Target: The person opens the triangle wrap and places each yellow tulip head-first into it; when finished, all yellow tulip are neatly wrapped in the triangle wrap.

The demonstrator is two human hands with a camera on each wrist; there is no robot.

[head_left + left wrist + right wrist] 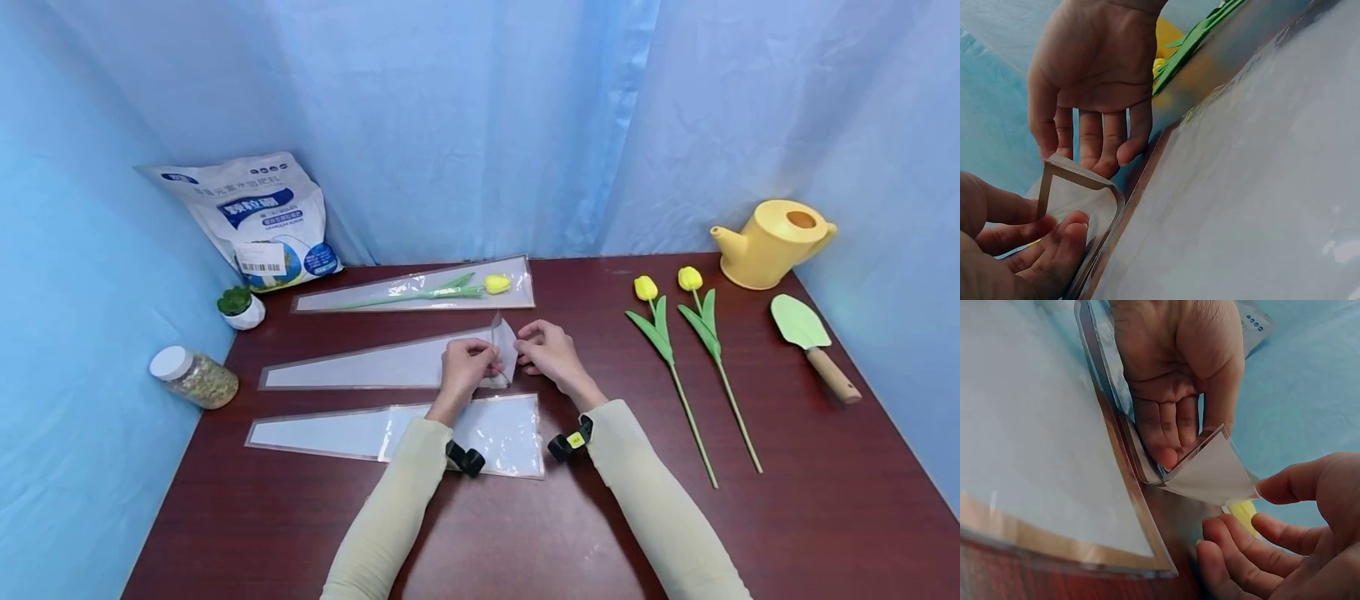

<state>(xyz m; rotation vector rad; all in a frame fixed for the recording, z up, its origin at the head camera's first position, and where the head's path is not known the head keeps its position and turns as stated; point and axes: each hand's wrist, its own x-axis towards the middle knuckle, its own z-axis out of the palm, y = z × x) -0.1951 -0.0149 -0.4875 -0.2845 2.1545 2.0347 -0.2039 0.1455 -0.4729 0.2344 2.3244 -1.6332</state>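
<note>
Near the frame's centre, the left hand pinches the middle clear sleeve by its raised wide end; the right hand touches its edge, fingers loosely bent. Yellow tulips lie right.

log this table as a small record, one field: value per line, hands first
left hand: pinches middle sleeve near its lifted wide end
right hand: touches the edge of that end
far sleeve: holds one yellow tulip
near sleeve: lying flat, partly hidden
loose tulips: two, right of the hands
left side: white bag, potted plant, jar
right side: watering can, trowel
</note>
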